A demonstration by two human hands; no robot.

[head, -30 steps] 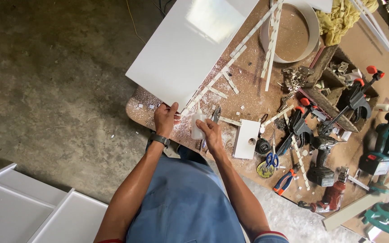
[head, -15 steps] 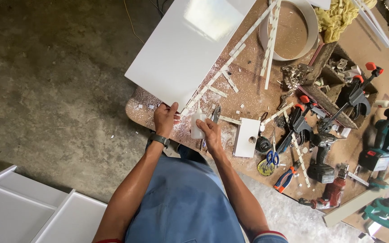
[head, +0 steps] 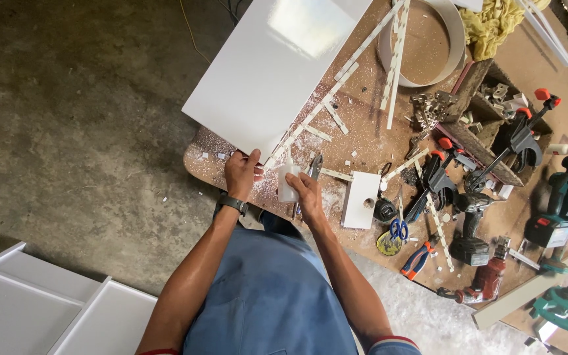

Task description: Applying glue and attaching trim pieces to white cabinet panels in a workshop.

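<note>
White panel (head: 277, 66) lies on the counter (head: 376, 125) at 12 o'clock, its near corner pinched in my left hand (head: 241, 172) as it was 1 second ago. My right hand (head: 305, 192) stays wrapped around a small white bottle (head: 286, 184) beside that corner, so nothing has shifted.

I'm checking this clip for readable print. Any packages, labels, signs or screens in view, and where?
Small white squeeze bottle: in the right hand, at the white panel's near corner; any label is too small to tell.
Wristwatch: left wrist, dark band, face not visible.
No signs or screens show.
</note>
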